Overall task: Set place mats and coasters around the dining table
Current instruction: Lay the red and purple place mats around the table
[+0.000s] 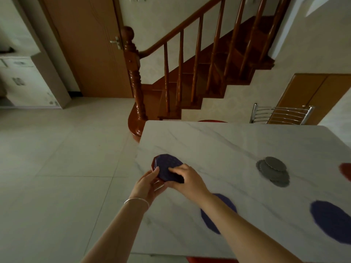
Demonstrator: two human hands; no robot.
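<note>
Partly done, I judge: both hands, left (pixel 147 184) and right (pixel 187 180), clamp a mat stack (pixel 167 168) over the worktop (pixel 218 141). Two purple mats (pixel 331 218) lie placed right of them; grey coasters (pixel 273 170) sit stacked beyond, undistributed.

Both hands (pixel 152 185) hold a mat stack (pixel 167 167) over the worktop's (pixel 218 141) left edge; coasters (pixel 273 170) lie right, two mats (pixel 330 219) nearer (one under the right forearm), chair (pixel 281 113) behind.

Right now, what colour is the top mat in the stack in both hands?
Dark blue-purple top mat, with a red one under it; head view.
</note>
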